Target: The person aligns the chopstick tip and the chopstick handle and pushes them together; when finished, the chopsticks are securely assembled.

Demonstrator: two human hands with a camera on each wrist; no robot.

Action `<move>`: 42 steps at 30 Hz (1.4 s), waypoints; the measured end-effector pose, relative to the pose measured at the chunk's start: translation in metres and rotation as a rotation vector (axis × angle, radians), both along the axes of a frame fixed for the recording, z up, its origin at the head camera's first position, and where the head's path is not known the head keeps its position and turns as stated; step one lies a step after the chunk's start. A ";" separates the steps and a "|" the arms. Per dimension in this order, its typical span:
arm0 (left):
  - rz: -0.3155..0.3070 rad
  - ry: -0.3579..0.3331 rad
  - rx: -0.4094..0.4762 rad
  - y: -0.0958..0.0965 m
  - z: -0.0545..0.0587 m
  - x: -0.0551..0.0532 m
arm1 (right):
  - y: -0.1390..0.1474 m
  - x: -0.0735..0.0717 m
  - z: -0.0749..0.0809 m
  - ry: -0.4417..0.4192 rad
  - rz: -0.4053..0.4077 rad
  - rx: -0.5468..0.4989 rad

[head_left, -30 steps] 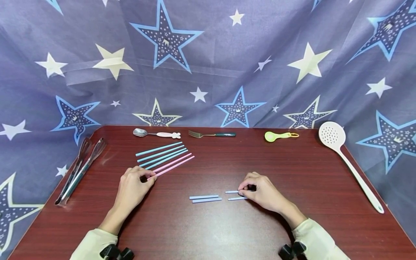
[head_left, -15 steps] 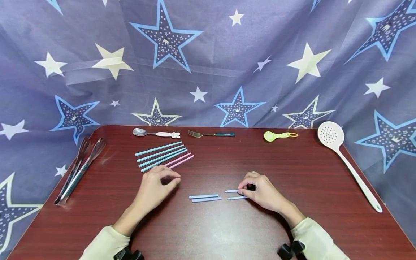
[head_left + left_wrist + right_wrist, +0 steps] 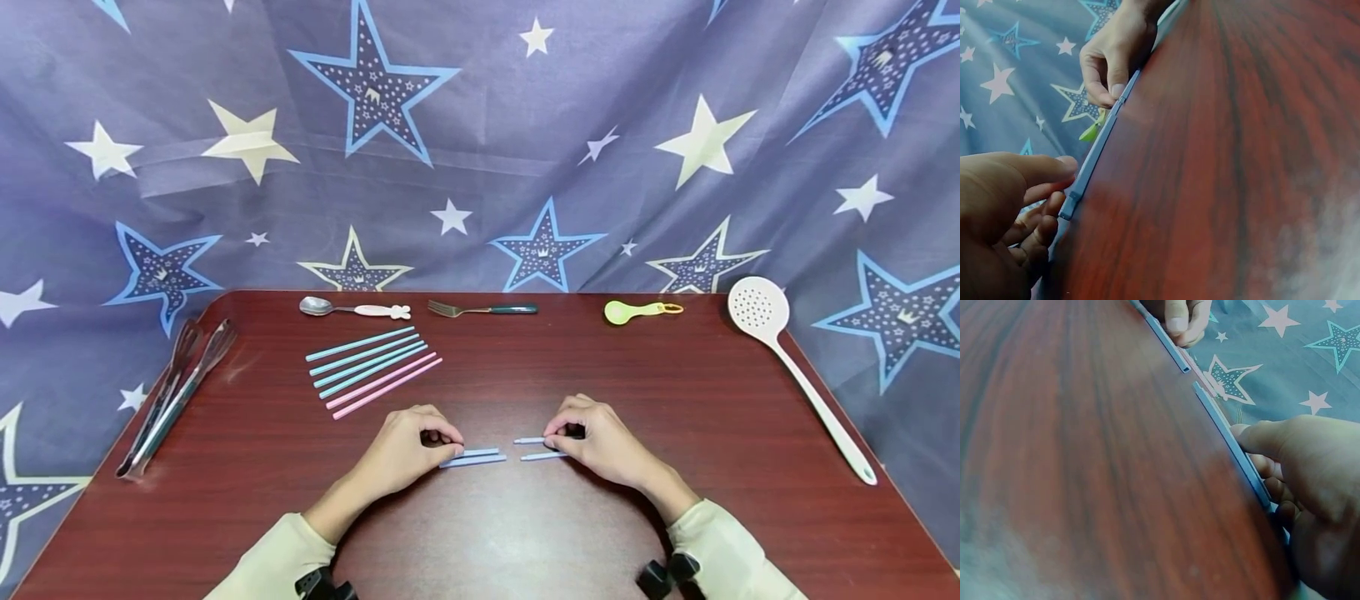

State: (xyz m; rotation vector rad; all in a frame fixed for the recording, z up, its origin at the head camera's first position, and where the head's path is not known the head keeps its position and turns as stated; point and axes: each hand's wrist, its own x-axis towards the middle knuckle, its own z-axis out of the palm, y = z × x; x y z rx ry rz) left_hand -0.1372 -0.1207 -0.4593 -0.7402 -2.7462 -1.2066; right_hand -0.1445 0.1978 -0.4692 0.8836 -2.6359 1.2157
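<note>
Two short light-blue chopstick sections (image 3: 480, 460) lie side by side at the middle of the table. My left hand (image 3: 408, 450) has thumb and forefinger at the left end of the farther one, pinching it; its end is hidden by the fingertips. A hollow square end (image 3: 1186, 370) shows on one of this pair in the right wrist view. Across a small gap lie two matching sections (image 3: 542, 457) with narrower tips pointing left. My right hand (image 3: 600, 433) pinches the farther one (image 3: 528, 440) between thumb and forefinger; its right part is hidden by the hand.
Several blue straws (image 3: 360, 358) and two pink straws (image 3: 386, 387) lie at left. Along the back edge are a spoon (image 3: 356, 310), a fork (image 3: 483, 309) and a green measuring spoon (image 3: 641, 311). Tongs (image 3: 176, 400) lie far left, a white skimmer (image 3: 802, 375) far right.
My left hand has left the pink straws and moved right and nearer, to the left end of the short chopstick sections. My right hand has stayed in place.
</note>
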 end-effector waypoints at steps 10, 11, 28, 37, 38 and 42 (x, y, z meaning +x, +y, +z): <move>0.007 0.004 0.001 -0.001 -0.001 0.000 | 0.000 0.000 0.000 -0.001 -0.004 0.003; 0.007 0.005 0.000 -0.001 -0.002 -0.001 | 0.000 0.000 0.000 0.000 -0.003 0.002; -0.023 0.006 -0.015 -0.004 -0.002 -0.003 | -0.001 0.001 0.000 0.051 0.012 0.021; -0.016 0.056 -0.014 -0.002 0.001 -0.003 | -0.001 0.001 0.002 0.074 0.025 0.024; -0.014 0.065 -0.011 -0.002 0.002 -0.003 | -0.002 0.001 0.003 0.075 0.026 0.020; 0.014 0.090 -0.015 0.001 0.009 -0.003 | -0.004 0.000 0.006 0.078 0.028 -0.002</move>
